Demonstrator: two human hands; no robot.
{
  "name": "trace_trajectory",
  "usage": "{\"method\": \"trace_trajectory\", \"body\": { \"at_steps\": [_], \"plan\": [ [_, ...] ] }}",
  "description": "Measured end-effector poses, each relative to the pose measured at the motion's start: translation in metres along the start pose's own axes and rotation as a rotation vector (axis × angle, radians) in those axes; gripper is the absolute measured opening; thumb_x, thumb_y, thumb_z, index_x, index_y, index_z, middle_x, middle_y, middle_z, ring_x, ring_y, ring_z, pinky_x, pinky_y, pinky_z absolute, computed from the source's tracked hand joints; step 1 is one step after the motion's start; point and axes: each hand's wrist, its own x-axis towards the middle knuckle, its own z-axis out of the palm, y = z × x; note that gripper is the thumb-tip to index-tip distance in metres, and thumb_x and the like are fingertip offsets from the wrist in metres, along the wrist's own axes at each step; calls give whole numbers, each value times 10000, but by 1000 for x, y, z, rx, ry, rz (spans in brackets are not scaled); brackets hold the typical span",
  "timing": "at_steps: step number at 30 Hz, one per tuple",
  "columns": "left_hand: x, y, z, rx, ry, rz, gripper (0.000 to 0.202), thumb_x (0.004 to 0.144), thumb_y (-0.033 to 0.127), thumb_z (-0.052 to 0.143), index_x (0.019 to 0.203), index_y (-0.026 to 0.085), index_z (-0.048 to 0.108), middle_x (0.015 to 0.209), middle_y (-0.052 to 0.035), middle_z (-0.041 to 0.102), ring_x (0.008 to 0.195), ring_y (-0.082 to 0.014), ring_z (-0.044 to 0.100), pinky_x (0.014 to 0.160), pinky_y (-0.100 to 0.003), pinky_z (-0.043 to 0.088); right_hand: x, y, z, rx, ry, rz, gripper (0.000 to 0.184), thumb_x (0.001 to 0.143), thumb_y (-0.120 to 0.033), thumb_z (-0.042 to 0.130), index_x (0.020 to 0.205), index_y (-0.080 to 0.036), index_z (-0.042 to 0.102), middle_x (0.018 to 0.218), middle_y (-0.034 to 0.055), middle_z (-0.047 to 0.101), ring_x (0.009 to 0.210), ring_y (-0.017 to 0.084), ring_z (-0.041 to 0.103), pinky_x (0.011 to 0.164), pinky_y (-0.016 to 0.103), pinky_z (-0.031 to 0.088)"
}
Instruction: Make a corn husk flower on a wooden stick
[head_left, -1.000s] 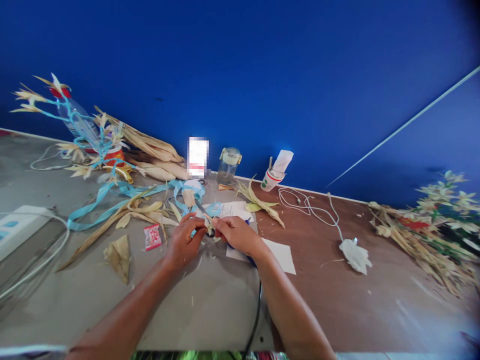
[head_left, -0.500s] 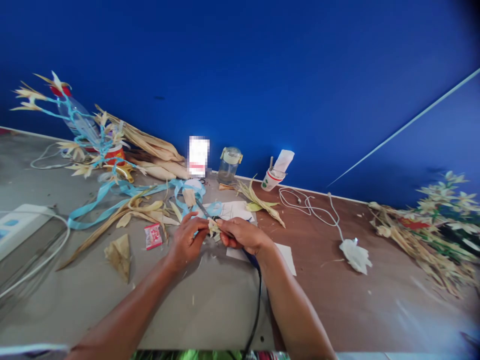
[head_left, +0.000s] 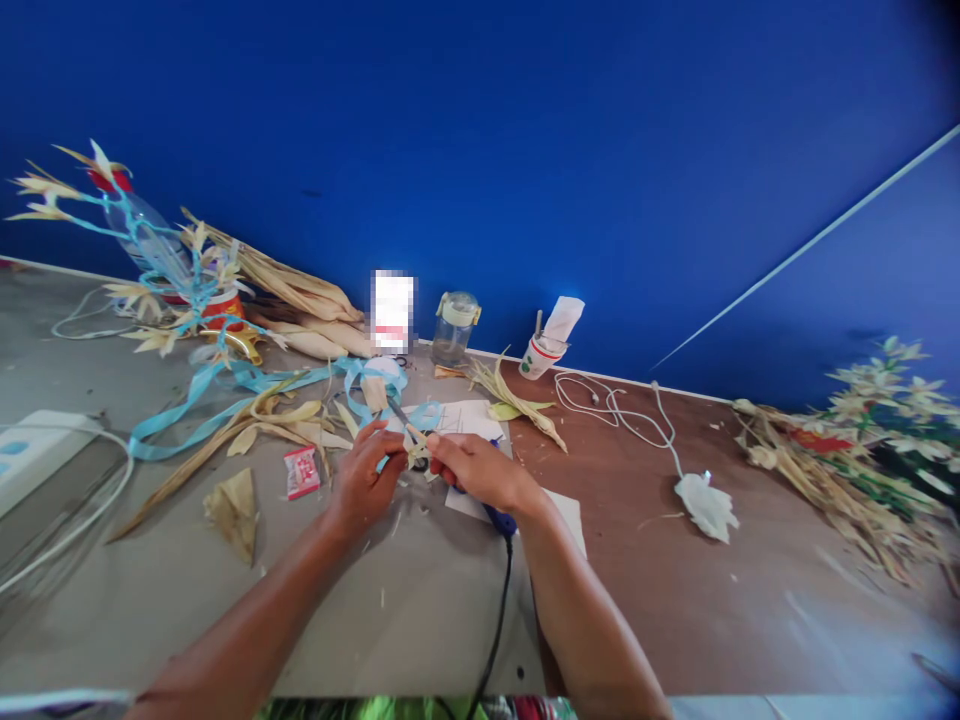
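Note:
My left hand is closed, its fingertips pinching a small pale piece of dried husk. My right hand meets it from the other side, thumb and forefinger pressed together on the same piece. A slim grey metal tool lies just beyond the fingertips; its near end is hidden. Under my right hand is a blue handle with a black cord running toward me. White paper sheets lie beneath and behind the hands. Blue ribbon and long dried husk strips spread out to the left.
A red-and-white sachet and a folded husk piece lie left of my hands. Behind stand a lidded jar and a paper cup. A power strip sits far left, husk flowers far right.
My right hand has shifted slightly up and left, its fingers now closer together at the husk piece. More of the blue handle shows beneath it. The whole view has moved a little.

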Motion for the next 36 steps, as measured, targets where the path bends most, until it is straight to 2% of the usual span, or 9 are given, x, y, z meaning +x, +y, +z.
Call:
{"method": "trace_trajectory", "body": {
  "at_steps": [4,8,12,18,23,30,34,36],
  "plan": [
    [1,1,0,-3,11,48,150,836,125,492,801,216,605,729,11,681,751,-157,645,915,-376,482,0,-2,7,-183,11,-70,497,904,-549,407,599,-176,527,578,-6,509,560,105,459,565,233,322],
    [-1,-2,2,-11,12,90,135,843,115,502,812,217,586,743,15,684,738,-142,645,932,-379,476,1,-2,7,-185,-14,-59,505,931,-486,382,547,-180,497,529,-10,491,536,105,463,585,237,333],
    [-3,-2,2,-34,-25,95,125,862,126,495,825,218,571,779,10,696,733,-134,647,957,-406,464,5,1,4,-25,-133,57,534,930,-481,379,516,-170,509,466,-22,457,450,84,397,522,232,320],
    [-2,0,1,-65,-45,105,124,877,137,482,850,221,570,802,5,700,757,-137,657,970,-434,459,9,7,2,239,-284,218,566,921,-497,380,487,-156,503,354,-41,377,340,56,273,384,213,188],
    [-3,-2,1,-71,-21,151,133,878,117,486,894,223,564,824,1,701,769,-136,661,975,-438,460,9,10,1,318,-326,201,589,905,-527,387,466,-151,498,318,-46,337,316,51,269,356,203,164],
    [-4,-5,2,-86,-14,174,161,869,93,495,922,231,558,855,7,703,796,-129,660,994,-446,445,11,20,3,475,-415,168,573,843,-603,450,489,-154,499,332,-50,356,308,49,254,338,201,144],
    [-4,-7,1,-85,6,163,167,865,90,493,920,229,567,844,0,703,815,-139,663,993,-426,447,8,20,-6,600,-452,111,552,795,-605,513,474,-157,492,336,-45,356,326,55,268,352,205,148],
    [-3,-7,0,-74,24,130,161,868,101,486,911,226,578,830,-6,704,815,-145,663,984,-411,455,4,18,-14,645,-410,83,562,788,-621,509,466,-161,480,344,-43,351,341,61,279,362,206,156]
  ]
}}
